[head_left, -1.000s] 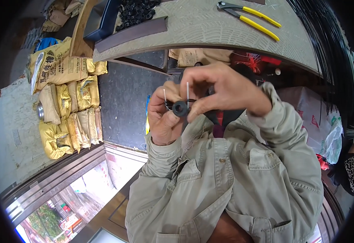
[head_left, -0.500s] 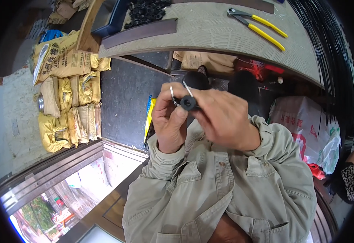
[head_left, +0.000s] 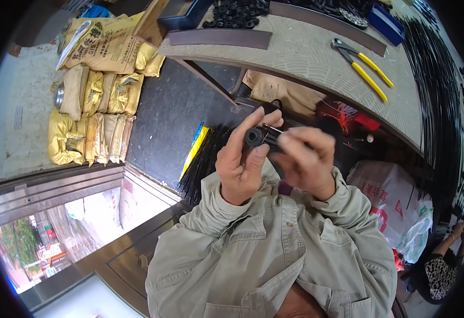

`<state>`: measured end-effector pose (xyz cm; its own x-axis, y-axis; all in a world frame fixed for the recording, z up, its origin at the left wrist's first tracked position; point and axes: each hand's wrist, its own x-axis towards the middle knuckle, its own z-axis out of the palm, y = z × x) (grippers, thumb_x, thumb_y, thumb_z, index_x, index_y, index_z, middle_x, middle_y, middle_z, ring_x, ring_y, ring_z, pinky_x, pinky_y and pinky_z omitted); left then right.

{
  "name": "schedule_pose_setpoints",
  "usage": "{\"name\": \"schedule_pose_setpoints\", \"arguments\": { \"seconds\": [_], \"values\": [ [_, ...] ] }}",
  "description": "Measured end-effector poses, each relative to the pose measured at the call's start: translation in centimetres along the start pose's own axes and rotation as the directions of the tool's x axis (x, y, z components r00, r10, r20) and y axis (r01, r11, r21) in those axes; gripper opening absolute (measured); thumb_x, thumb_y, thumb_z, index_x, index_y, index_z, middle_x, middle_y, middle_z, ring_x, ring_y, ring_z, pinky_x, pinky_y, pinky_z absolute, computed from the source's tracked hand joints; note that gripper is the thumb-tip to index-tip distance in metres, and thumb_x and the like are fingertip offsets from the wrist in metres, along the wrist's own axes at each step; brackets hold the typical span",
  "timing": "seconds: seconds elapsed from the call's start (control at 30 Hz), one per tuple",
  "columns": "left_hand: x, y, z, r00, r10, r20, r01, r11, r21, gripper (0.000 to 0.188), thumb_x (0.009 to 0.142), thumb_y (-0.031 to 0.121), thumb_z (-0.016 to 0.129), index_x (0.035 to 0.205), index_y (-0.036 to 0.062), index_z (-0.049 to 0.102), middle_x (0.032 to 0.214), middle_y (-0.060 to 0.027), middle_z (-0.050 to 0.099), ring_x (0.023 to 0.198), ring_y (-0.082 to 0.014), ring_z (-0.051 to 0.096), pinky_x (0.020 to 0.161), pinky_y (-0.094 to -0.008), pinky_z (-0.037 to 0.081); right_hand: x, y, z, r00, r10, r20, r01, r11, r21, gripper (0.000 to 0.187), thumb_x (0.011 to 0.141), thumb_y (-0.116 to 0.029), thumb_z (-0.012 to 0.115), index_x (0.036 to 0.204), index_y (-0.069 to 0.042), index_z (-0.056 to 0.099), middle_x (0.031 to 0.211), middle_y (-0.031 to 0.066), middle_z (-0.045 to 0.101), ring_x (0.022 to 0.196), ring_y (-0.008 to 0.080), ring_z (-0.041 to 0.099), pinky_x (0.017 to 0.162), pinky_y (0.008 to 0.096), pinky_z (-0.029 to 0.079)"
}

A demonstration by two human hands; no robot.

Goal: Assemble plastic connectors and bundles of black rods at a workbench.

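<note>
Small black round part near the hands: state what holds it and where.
The left hand pinches the small black round part between thumb and fingers at its rim. The right hand grips a thin metal pin at the part's side.

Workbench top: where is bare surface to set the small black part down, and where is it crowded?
Bare: the workbench between the dark flat bar and the yellow-handled pliers. Crowded: the far edge with black rings and the right side with black rods.

black ring [head_left: 253, 137] matt rubber-like; pliers [head_left: 363, 67] glossy yellow plastic handles; sacks [head_left: 91, 114] crinkled
</note>
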<state>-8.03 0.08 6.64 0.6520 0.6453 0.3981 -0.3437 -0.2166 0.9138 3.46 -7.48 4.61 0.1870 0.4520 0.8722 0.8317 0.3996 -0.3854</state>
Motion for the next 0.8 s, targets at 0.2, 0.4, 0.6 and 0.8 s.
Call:
{"name": "schedule_pose_setpoints", "arguments": {
  "seconds": [0.2,0.4,0.6,0.8],
  "values": [
    [0.8,0.5,-1.2,0.991,0.106,0.085,-0.121,0.972,0.200,0.038,0.088,0.016,0.051,0.116,-0.0085,0.042,0.109,-0.0218,0.058,0.109,-0.0273,0.054,0.104,-0.0434,0.020,-0.8,0.4,1.1,0.964,0.258,0.058,-0.264,0.949,0.174,0.032,0.063,0.008,0.065,0.094,0.002,0.061,0.081,0.0118,0.060,0.064,0.0228,0.059,0.053,0.0279,0.046],
    [0.6,0.2,-1.8,0.980,0.153,0.128,-0.184,0.941,0.283,0.031,0.083,0.017,0.058,0.104,-0.0034,0.046,0.096,-0.0173,0.063,0.100,-0.0304,0.058,0.105,-0.0503,0.014,-0.6,0.4,1.3,0.979,0.187,0.081,-0.201,0.948,0.248,0.037,0.058,0.009,0.063,0.095,0.002,0.062,0.080,0.0110,0.060,0.063,0.0224,0.058,0.052,0.0276,0.046],
    [2.5,-0.8,-2.8,0.930,0.099,0.354,-0.138,0.987,0.087,0.030,0.076,0.024,0.067,0.093,0.0039,0.052,0.081,-0.0112,0.065,0.089,-0.0279,0.062,0.104,-0.0530,0.015,-0.6,1.4,1.0,0.974,0.183,0.135,-0.223,0.884,0.410,0.033,0.061,0.007,0.061,0.093,-0.001,0.063,0.088,0.0117,0.063,0.068,0.0224,0.060,0.056,0.0277,0.048],
    [2.1,-1.9,-1.7,0.953,0.073,0.295,-0.021,0.984,-0.177,0.035,0.075,0.030,0.068,0.093,0.0028,0.053,0.071,-0.0092,0.061,0.075,-0.0242,0.062,0.097,-0.0524,0.029,1.2,4.9,-4.4,0.838,0.239,0.491,-0.386,0.895,0.223,0.029,0.065,0.007,0.058,0.092,-0.004,0.062,0.095,0.0104,0.062,0.090,0.0277,0.059,0.076,0.0312,0.048]
  ]
}}
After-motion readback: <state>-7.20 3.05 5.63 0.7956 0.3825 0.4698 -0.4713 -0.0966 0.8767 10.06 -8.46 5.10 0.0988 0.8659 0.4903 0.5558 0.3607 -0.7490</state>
